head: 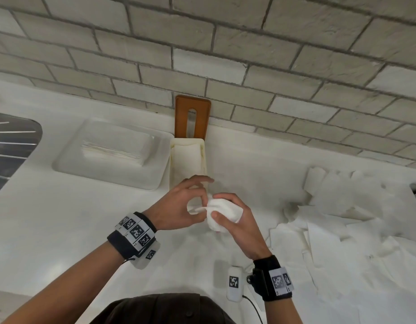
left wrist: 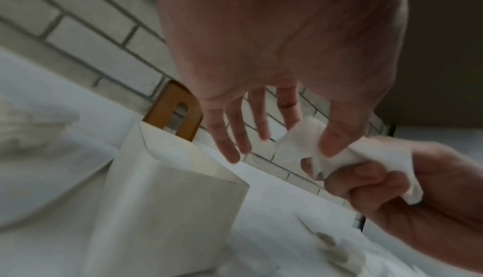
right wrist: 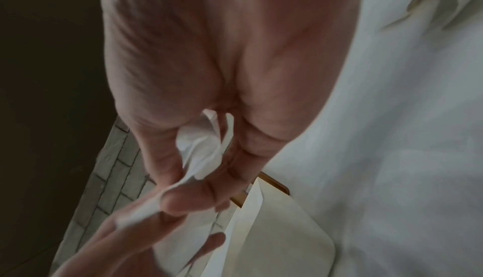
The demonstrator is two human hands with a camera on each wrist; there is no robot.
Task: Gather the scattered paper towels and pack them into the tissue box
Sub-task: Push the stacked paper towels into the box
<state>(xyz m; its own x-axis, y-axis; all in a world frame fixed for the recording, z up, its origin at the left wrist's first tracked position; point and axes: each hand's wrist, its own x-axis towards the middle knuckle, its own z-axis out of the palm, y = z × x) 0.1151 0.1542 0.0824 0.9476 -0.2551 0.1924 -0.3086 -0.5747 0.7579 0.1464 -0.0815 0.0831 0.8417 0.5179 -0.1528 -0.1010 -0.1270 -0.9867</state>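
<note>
A narrow cream tissue box point(head: 172, 160) stands open against the brick wall, white paper lying inside it. Its brown lid point(head: 192, 106) with a slot leans on the wall behind. Just in front of the box both hands meet on one crumpled white paper towel point(head: 222, 212). My right hand point(head: 235, 220) grips the wad point(right wrist: 198, 147) in its curled fingers. My left hand point(head: 186, 206) pinches a corner of the same towel point(left wrist: 308, 143) between thumb and forefinger, its other fingers spread. Several loose paper towels point(head: 342, 218) lie scattered on the counter to the right.
A white tray point(head: 69, 164) with a flat stack of folded towels sits left of the box. A metal sink point(head: 10, 146) is at the far left. A small white tagged device point(head: 233, 286) with a cable lies near the front edge. The brick wall point(head: 295, 66) closes the back.
</note>
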